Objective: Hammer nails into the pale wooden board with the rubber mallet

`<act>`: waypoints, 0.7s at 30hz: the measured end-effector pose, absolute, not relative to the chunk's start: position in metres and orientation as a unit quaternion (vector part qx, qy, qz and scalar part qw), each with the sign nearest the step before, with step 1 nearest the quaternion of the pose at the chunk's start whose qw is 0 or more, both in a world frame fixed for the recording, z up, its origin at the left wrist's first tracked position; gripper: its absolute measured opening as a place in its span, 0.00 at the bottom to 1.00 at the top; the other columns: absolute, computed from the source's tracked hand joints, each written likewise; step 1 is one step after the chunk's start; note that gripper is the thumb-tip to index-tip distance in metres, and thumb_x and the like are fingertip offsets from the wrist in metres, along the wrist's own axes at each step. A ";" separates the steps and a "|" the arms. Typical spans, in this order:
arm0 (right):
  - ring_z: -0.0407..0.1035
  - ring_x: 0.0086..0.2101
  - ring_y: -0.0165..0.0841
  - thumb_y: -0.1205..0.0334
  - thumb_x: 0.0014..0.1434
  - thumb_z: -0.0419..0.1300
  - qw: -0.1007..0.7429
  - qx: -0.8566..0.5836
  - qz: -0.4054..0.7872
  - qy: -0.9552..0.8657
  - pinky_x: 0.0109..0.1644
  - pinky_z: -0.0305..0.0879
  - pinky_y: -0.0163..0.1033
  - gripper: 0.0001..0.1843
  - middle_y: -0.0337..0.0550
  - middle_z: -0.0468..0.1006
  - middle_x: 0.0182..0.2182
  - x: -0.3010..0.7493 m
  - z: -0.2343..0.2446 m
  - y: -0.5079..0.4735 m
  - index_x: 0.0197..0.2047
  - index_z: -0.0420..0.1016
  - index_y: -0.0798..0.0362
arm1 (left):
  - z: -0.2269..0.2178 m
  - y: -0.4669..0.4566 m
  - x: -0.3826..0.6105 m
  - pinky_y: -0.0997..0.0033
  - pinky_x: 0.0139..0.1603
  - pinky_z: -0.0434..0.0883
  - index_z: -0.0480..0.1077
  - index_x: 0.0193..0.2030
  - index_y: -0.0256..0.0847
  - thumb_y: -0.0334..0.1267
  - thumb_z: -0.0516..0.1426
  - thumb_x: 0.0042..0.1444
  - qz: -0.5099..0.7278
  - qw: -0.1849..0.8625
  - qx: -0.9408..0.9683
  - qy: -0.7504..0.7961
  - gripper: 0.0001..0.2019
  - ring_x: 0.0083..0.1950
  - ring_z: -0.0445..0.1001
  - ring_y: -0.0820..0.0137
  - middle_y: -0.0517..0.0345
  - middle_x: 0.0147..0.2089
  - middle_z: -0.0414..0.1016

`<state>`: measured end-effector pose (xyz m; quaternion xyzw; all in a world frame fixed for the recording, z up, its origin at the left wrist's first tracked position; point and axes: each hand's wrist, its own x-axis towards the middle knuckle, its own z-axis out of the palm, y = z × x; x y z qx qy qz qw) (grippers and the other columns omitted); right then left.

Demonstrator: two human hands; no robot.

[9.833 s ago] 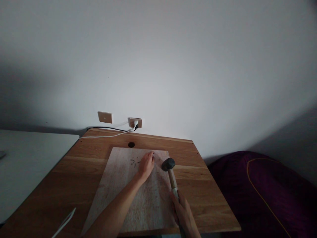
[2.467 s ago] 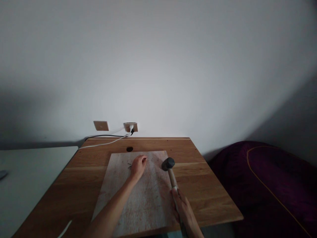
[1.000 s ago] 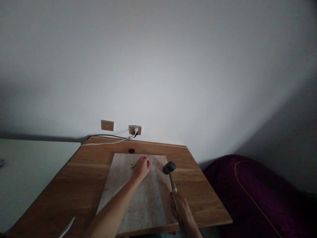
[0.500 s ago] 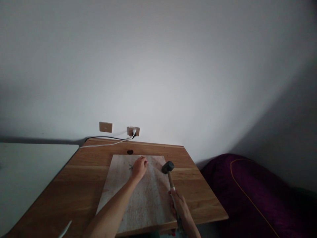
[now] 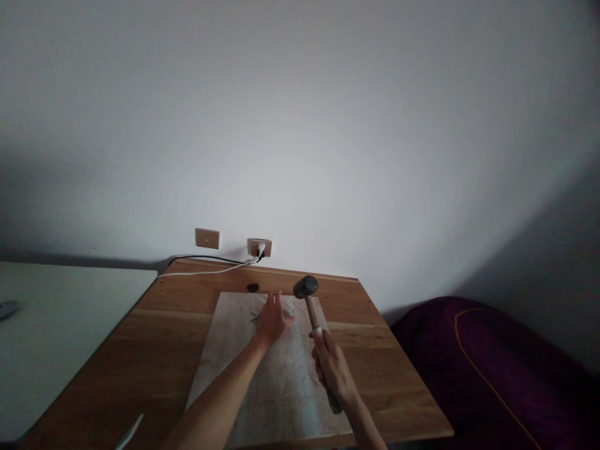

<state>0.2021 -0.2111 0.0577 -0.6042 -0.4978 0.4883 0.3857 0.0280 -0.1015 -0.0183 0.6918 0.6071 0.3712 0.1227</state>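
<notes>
A pale wooden board (image 5: 281, 387) lies on a brown wooden desk (image 5: 154, 337). My right hand (image 5: 332, 369) is closed round the wooden handle of a hammer (image 5: 306, 289), whose dark head is lifted above the board's far edge. My left hand (image 5: 273, 317) rests on the far part of the board with its fingers stretched out. A few small dark nails (image 5: 254, 317) lie just left of its fingers. Whether the fingers pinch anything is too small to tell.
A white cable (image 5: 210, 271) runs along the desk's back edge to a wall socket (image 5: 259, 247). A dark round hole (image 5: 252, 287) sits in the desk beyond the board. A white surface (image 5: 56, 331) adjoins on the left; a dark purple cushion (image 5: 506, 369) lies on the right.
My right hand has raised the hammer and swung its head up and left, toward my left hand. My left hand's fingers have spread from a curled pose.
</notes>
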 end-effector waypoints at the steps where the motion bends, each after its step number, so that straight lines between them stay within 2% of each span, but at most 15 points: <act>1: 0.55 0.13 0.22 0.22 0.56 0.53 0.374 -0.600 0.487 -0.512 0.14 0.48 0.28 0.35 0.26 0.62 0.18 0.196 0.056 -0.206 0.39 0.67 0.49 | -0.018 -0.102 0.028 0.52 0.65 0.67 0.55 0.67 0.40 0.39 0.65 0.54 0.376 0.125 0.692 0.603 0.37 0.69 0.65 0.50 0.40 0.66 0.64; 5: 0.54 0.11 0.23 0.25 0.55 0.57 0.343 -0.607 0.497 -0.517 0.12 0.46 0.28 0.33 0.26 0.62 0.15 0.181 0.043 -0.201 0.35 0.65 0.49 | -0.014 -0.103 0.025 0.58 0.66 0.67 0.62 0.61 0.38 0.36 0.63 0.53 0.370 0.154 0.694 0.598 0.28 0.67 0.67 0.54 0.42 0.62 0.67; 8: 0.53 0.12 0.22 0.23 0.56 0.54 0.359 -0.609 0.499 -0.502 0.12 0.45 0.27 0.34 0.25 0.62 0.17 0.184 0.041 -0.207 0.37 0.66 0.49 | -0.012 -0.103 0.024 0.59 0.65 0.67 0.65 0.59 0.40 0.36 0.61 0.57 0.380 0.159 0.680 0.606 0.23 0.65 0.68 0.56 0.46 0.60 0.69; 11: 0.54 0.13 0.22 0.18 0.54 0.49 0.381 -0.614 0.494 -0.484 0.13 0.47 0.27 0.39 0.25 0.60 0.19 0.193 0.043 -0.218 0.40 0.66 0.49 | -0.011 -0.103 0.024 0.60 0.59 0.69 0.72 0.48 0.42 0.35 0.58 0.61 0.382 0.159 0.681 0.604 0.09 0.56 0.73 0.59 0.50 0.51 0.75; 13: 0.52 0.13 0.21 0.14 0.50 0.48 0.386 -0.622 0.495 -0.469 0.13 0.47 0.27 0.43 0.25 0.60 0.18 0.198 0.042 -0.226 0.40 0.66 0.49 | -0.009 -0.103 0.024 0.63 0.54 0.70 0.73 0.41 0.41 0.33 0.57 0.62 0.375 0.165 0.681 0.607 0.04 0.50 0.75 0.61 0.52 0.45 0.77; 16: 0.52 0.12 0.21 0.12 0.47 0.48 0.384 -0.630 0.498 -0.456 0.12 0.46 0.27 0.45 0.25 0.60 0.18 0.201 0.034 -0.235 0.39 0.66 0.49 | -0.005 -0.103 0.024 0.66 0.50 0.69 0.74 0.39 0.40 0.31 0.58 0.62 0.352 0.169 0.679 0.622 0.03 0.47 0.76 0.63 0.53 0.43 0.78; 21: 0.53 0.14 0.22 0.16 0.53 0.48 0.394 -0.606 0.490 -0.487 0.13 0.47 0.27 0.41 0.26 0.61 0.19 0.201 0.036 -0.235 0.39 0.66 0.49 | -0.007 -0.102 0.022 0.65 0.51 0.69 0.75 0.39 0.40 0.31 0.55 0.65 0.340 0.161 0.694 0.614 0.07 0.48 0.77 0.63 0.52 0.44 0.79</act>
